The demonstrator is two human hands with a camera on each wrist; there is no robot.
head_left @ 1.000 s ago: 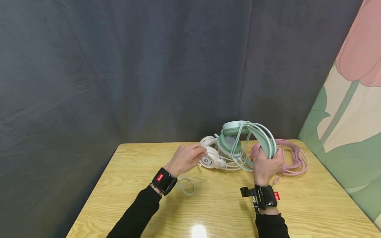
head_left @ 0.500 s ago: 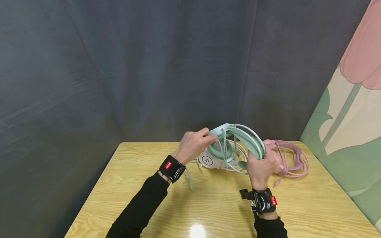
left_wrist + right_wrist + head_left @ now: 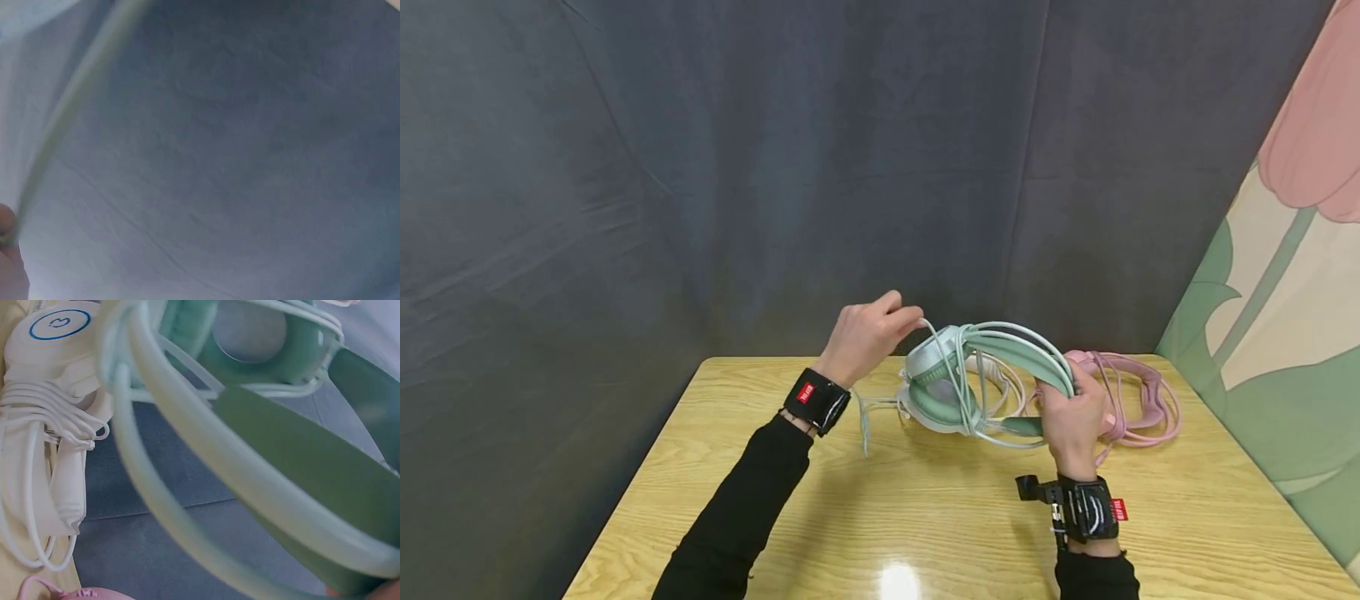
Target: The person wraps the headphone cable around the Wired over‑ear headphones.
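Observation:
Mint-green headphones point(image 3: 931, 357) are held above the table by my right hand point(image 3: 1072, 421), which grips their headband. Loops of their pale green cable point(image 3: 187, 428) run along the headband and wrap round the ear cups. Up to the left of the cups, my left hand point(image 3: 865, 337) pinches a strand of this cable point(image 3: 69, 100), pulled out from the wrap. Below that hand hangs a thin loose cord point(image 3: 864, 425). In the left wrist view only a bit of the fingers point(image 3: 7, 219) shows.
White headphones point(image 3: 53, 353) with bundled white cable lie behind the green ones, mostly hidden in the head view. Pink headphones point(image 3: 1150, 400) with wrapped cable lie to the right on the wooden table point(image 3: 865, 517). A dark curtain point(image 3: 850, 183) hangs behind.
My left hand has gone from beside the white headphones to the ear cups, then up and left with the strand. The green headphones have shifted left and lower, over the white pair.

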